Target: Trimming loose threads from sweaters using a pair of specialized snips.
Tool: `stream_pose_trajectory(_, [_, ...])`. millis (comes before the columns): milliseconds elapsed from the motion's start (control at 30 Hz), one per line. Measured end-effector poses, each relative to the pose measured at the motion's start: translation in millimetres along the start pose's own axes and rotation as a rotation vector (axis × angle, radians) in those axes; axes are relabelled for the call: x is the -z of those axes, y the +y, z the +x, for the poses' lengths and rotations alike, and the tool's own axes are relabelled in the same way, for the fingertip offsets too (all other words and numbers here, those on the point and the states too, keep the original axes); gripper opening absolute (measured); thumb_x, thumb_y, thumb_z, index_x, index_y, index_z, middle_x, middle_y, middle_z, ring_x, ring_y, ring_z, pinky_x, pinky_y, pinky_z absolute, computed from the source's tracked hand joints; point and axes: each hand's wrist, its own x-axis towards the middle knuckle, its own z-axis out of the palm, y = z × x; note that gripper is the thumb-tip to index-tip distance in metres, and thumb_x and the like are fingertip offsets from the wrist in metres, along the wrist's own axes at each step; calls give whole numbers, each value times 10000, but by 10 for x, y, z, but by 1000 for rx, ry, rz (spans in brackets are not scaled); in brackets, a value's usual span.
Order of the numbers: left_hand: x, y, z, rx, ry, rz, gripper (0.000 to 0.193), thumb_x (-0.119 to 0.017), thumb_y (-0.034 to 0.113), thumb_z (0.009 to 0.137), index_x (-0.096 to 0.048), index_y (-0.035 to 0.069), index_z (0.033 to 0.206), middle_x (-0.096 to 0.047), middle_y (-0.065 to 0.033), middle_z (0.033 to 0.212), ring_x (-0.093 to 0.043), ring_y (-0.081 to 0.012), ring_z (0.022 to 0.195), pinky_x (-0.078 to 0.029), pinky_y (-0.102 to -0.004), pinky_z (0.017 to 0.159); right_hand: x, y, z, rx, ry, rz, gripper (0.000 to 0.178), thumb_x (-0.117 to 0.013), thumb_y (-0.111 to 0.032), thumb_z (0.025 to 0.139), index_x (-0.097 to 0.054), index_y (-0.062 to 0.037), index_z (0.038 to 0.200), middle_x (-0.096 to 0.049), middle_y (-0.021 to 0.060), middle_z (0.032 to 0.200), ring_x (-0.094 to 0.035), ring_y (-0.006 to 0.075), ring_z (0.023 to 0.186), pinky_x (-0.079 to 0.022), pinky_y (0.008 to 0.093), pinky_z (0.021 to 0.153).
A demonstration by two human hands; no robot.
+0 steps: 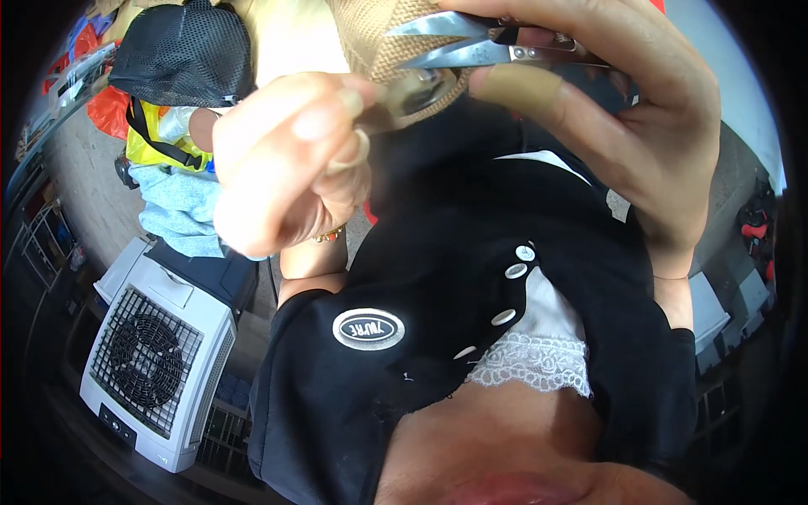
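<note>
My right hand [631,109] grips a pair of small metal thread snips [467,57], their two blades apart and pointing left. A tan tape or cover wraps its thumb. The blades lie over a tan woven fabric piece [370,42] at the top middle. Just below the blades, a blurred, shiny dark round part [423,88] shows at the fabric's lower edge. My left hand [290,164] is closed, thumb and forefinger pinched together at that lower edge. It seems to hold the fabric's edge, though blur hides exactly what lies between the fingertips.
At the upper left sit a black mesh bag [181,55], a yellow bag [151,141] with a black strap, and a red bag [107,111]. Light blue cloth [178,206] hangs below them. A white air cooler [160,362] stands on the left.
</note>
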Motion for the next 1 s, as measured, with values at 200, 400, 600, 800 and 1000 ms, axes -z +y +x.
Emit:
stream_pose_trajectory(200, [-105,159,-31,-5,-41,-28,233,-477,184,1024,-432,-43,1052,-564,-196,658,-568,-214,468,-524,-286,443,23,-11,-90,82,-36,-12,383,-802,4,733,-675,104,1080,-606,115,797,-560,131,608,-403,232,500])
stream_pose_trajectory(400, [-76,221,-50,25,-187,21,242,-470,184,1026,-421,-51,1053,-586,-206,658,-602,-241,490,-538,-309,459,110,-15,-137,-9,-162,-115,382,-806,8,720,-680,108,1066,-598,111,792,-555,122,601,-400,227,495])
stream_pose_trajectory(600, [-99,258,-134,-8,-318,-49,202,-545,77,971,-446,-77,1056,-624,-225,721,-649,-316,561,-573,-385,518,167,13,-207,-73,-206,-111,384,-813,0,710,-690,90,1062,-582,94,778,-536,110,589,-390,229,488])
stream_pose_trajectory(800, [-283,154,-239,-133,-95,-98,210,-675,47,779,-566,-49,931,-616,-174,731,-637,-266,562,-581,-350,523,205,6,-218,-63,-263,-157,341,-807,-10,721,-707,56,1040,-559,76,756,-522,122,572,-373,258,475])
stream_pose_trajectory(1000, [-326,139,-254,-115,-19,-123,245,-756,42,627,-649,-14,840,-612,-93,691,-620,-202,544,-573,-308,524,173,56,-275,-91,-199,-53,261,-792,-46,755,-718,48,986,-613,97,753,-566,140,583,-433,266,499])
